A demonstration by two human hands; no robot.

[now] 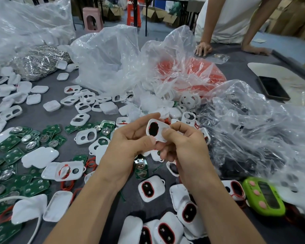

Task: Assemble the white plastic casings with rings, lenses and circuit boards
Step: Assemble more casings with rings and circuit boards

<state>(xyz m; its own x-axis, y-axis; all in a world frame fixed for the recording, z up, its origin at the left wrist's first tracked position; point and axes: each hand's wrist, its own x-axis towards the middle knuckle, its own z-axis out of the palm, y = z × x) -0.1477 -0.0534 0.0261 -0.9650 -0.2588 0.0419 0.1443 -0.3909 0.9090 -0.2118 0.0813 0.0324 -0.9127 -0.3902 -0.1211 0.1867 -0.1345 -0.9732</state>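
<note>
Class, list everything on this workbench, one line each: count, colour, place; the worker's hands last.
held casing: one, white with red ring and dark lens, between both hands
loose casings: many, white, scattered left and centre
circuit boards: many, green, left
closed units: several, white with red-ringed dark windows, near edge
plastic bags: several, clear, back and right
red parts: many, red, inside centre bag
phone: one, black, right
timer: one, green with pink buttons, lower right
table: one, grey, beneath everything
other person: one, white shirt, far edge
left hand: one, holds held casing
right hand: one, pinches held casing
</note>
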